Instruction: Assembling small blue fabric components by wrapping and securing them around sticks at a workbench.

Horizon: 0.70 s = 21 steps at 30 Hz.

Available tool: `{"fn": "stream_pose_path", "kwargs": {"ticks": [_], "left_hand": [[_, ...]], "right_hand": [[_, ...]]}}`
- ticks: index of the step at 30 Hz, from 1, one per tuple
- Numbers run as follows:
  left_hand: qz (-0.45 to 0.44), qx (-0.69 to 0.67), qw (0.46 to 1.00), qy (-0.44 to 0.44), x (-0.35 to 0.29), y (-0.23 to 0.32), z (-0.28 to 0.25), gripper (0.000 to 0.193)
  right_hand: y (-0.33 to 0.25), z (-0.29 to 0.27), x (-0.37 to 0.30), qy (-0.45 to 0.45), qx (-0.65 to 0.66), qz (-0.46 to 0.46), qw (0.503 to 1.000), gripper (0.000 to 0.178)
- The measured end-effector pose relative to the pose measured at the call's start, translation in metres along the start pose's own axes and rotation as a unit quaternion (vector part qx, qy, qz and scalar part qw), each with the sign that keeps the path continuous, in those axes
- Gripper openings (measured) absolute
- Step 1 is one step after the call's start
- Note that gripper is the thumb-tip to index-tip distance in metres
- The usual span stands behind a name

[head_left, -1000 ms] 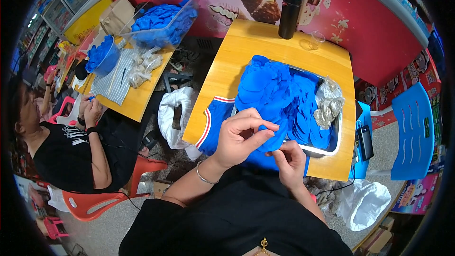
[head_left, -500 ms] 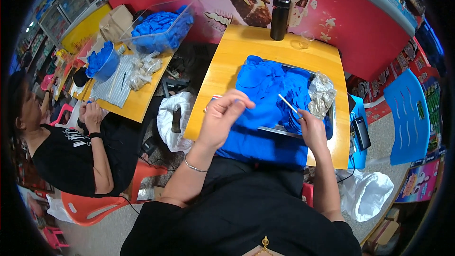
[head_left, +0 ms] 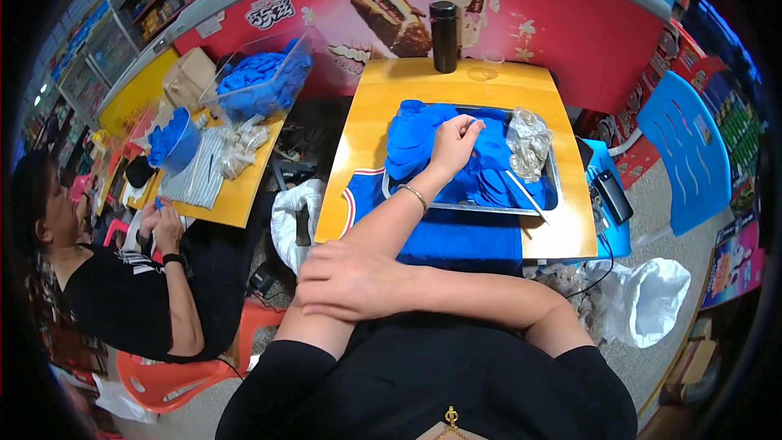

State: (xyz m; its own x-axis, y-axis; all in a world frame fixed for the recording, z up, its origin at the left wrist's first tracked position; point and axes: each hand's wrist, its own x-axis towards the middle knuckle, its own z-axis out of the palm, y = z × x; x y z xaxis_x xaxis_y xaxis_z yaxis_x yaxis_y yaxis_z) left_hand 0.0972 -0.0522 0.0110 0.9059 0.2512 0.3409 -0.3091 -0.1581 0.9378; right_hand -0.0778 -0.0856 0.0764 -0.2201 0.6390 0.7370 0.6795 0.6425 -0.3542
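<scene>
My left hand (head_left: 457,143) is over a metal tray (head_left: 555,187) heaped with flat, rounded blue pieces (head_left: 411,140). Its fingertips are pinched together, and whatever they hold is too small to make out. Crossing in front of me, my right hand (head_left: 338,281) is wrapped round my left forearm. A thin white stick (head_left: 529,196) lies at the tray's near right corner, touched by neither hand. Crumpled, translucent plastic (head_left: 529,144) sits in the tray's right end. Blue cloth with red-and-white trim (head_left: 456,238) lies under the tray and reaches the table's near edge.
A black flask (head_left: 444,37) and a clear cup (head_left: 486,66) stand at the back of the yellow table (head_left: 371,85). At left, a person (head_left: 122,277) sits by another table with a clear bin (head_left: 265,77) and blue tub (head_left: 181,147). A blue chair (head_left: 688,147) stands right.
My right hand has let go of the white stick and crossed left onto my left forearm. My left hand has moved right and farther out over the blue pieces. The view has shifted.
</scene>
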Motion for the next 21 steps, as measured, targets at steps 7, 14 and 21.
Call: {"fn": "stream_pose_path", "kwargs": {"ticks": [7, 14, 21], "left_hand": [[-0.026, 0.04, 0.997, 0.06, 0.008, -0.024, 0.011, 0.022], [-0.035, 0.089, 0.991, 0.092, 0.0, -0.042, 0.009, 0.025], [0.017, 0.166, 0.984, 0.061, 0.006, -0.026, 0.025, 0.024]], "right_hand": [[-0.024, 0.007, 0.005, 0.051, 0.098, -0.028, 0.993, 0.018], [-0.03, -0.01, -0.003, 0.071, 0.04, -0.063, 0.995, 0.021], [-0.029, -0.024, -0.009, 0.025, 0.016, -0.052, 0.998, 0.026]]}}
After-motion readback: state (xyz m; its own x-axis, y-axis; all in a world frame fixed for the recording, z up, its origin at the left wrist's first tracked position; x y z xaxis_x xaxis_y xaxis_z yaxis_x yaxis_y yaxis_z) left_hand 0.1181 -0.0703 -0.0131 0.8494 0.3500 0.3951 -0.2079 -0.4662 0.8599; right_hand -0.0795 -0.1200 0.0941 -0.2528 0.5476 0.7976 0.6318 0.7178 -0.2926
